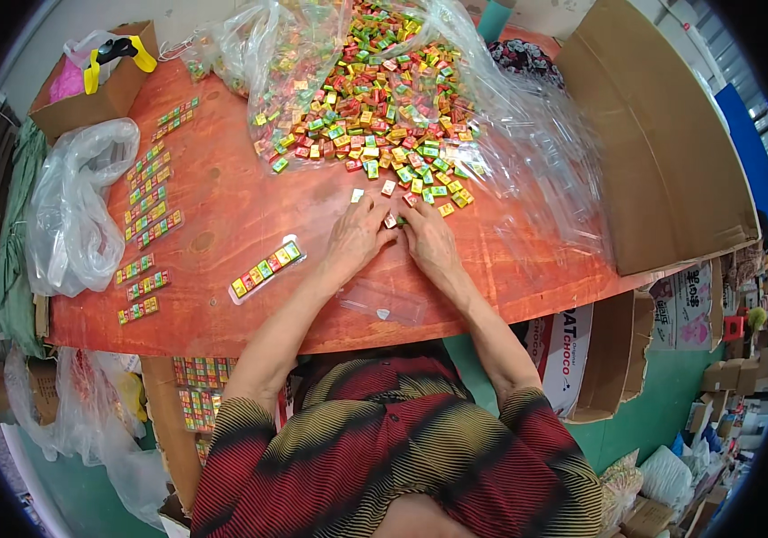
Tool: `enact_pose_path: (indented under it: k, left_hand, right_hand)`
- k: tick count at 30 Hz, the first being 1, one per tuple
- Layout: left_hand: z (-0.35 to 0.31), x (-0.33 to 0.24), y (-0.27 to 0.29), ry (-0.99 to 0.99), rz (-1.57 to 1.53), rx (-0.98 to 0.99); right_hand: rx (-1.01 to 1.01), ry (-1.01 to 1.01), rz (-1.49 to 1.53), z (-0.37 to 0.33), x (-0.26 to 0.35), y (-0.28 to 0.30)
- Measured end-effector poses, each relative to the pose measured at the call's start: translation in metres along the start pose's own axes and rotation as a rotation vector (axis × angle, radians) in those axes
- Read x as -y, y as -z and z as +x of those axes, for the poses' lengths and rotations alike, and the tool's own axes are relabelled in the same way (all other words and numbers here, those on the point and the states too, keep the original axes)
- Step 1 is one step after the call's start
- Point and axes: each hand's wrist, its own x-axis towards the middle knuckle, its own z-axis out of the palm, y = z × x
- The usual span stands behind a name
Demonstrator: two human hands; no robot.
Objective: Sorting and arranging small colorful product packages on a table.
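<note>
At the near edge of the pile [384,117], two bare hands come close together over small bright boxes.

Between the fingertips of the left hand [359,237] and the right hand [431,238] lies one red box [390,219], very near to both; the fingers of each hand are bent inward, but whether they grip it, I cannot tell. Just beyond the left fingers is a pale box [358,195], and just beyond the right fingers is a red-and-white box [411,199]. To the left of the left forearm, a row [265,268] of boxes lies in a clear tray [238,298] on the red table [186,309]. Between the forearms, more clear plastic [384,303] lies flat.
</note>
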Motion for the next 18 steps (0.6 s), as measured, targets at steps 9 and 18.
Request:
enact_pose_path:
  k: [9, 18]
  left_hand:
    - [-0.004, 0.004, -0.005, 0.023, -0.022, 0.051]
    - [0.000, -0.018, -0.004, 0.044, 0.044, -0.041]
  right_hand:
    - [0.042, -0.067, -0.095, -0.002, 0.002, 0.000]
    - [0.086, -0.043, -0.157, 0.020, 0.001, 0.015]
